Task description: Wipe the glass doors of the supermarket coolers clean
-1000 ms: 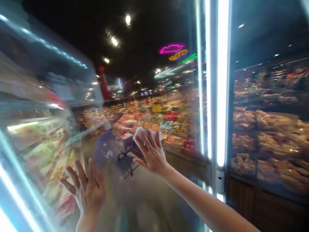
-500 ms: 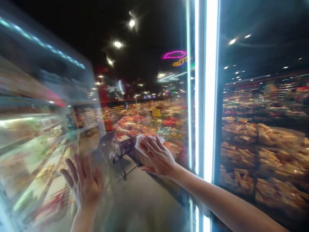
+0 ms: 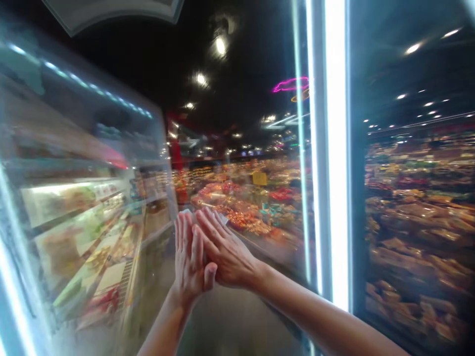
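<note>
A white tissue (image 3: 223, 218) shows at the fingertips of both hands, mostly covered by them. My right hand (image 3: 226, 254) holds it flat under the fingers, which are stretched out and close together. My left hand (image 3: 188, 259) is upright beside it, fingers stretched out, its thumb side touching or overlapping the right hand. Both palms face away from me, seemingly against a clear glass pane, though the contact itself is hidden.
Bright vertical light strips (image 3: 336, 148) stand to the right. On the left a lit refrigerated display (image 3: 85, 212) holds packed goods. Beyond are colourful heaps of produce (image 3: 241, 217) and a yellow sign (image 3: 259, 178). Bagged goods (image 3: 415, 262) appear at far right.
My left hand has moved right and up to meet my right hand. The right hand has shifted slightly left and down. The view has turned left, and the cart is hidden.
</note>
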A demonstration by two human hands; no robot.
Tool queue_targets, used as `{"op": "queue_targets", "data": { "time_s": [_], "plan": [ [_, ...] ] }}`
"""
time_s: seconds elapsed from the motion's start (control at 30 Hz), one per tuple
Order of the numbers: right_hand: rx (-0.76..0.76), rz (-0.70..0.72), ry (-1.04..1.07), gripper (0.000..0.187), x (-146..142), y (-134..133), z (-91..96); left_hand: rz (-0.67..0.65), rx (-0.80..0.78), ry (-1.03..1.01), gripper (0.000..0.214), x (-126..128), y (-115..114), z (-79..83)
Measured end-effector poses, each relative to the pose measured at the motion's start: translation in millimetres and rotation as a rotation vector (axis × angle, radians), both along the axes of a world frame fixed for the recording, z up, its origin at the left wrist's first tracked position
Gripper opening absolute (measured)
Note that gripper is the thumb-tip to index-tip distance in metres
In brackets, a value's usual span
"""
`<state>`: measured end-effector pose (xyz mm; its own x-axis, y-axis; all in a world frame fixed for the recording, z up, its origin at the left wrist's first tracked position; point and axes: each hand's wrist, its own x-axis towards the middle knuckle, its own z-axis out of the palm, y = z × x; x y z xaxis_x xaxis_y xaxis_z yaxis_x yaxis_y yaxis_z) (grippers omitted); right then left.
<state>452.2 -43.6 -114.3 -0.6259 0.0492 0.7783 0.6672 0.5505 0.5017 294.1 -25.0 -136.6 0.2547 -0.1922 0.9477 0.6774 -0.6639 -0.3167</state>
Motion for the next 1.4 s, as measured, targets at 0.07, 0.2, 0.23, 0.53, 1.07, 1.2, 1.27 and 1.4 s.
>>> {"op": "queue_targets", "data": {
  "time_s": [0.07,0.2,0.23,0.53,1.07,1.2,1.27,1.4],
  "plan": [
    [0.068,-0.059,0.097,0.084,17,0,1.5,0.059,-0.010,0.036,0.074,9,4,9.2],
    [0.176,-0.275,0.227,0.086,50,-3,-2.0,0.283,-0.068,0.059,0.077,12,2,16.9],
    [0.182,-0.306,0.225,0.087,54,-4,-3.3,0.328,-0.073,0.056,0.079,12,1,19.5],
    [0.177,-0.370,0.197,0.087,55,-3,-6.8,0.338,-0.005,0.185,0.083,-5,0,32.9],
    [0.164,-0.307,0.337,0.081,42,-4,-8.2,0.416,-0.084,0.226,0.082,-97,6,32.6],
    [0.157,-0.310,0.376,0.085,20,-1,-1.2,0.433,-0.133,0.062,0.084,-112,9,26.9],
    [0.134,-0.301,0.364,0.087,5,0,3.9,0.403,-0.117,0.202,0.085,-120,10,15.6],
    [0.114,-0.274,0.309,0.092,-27,5,18.4,0.398,-0.121,0.252,0.082,-150,15,26.6]
  ]
}}
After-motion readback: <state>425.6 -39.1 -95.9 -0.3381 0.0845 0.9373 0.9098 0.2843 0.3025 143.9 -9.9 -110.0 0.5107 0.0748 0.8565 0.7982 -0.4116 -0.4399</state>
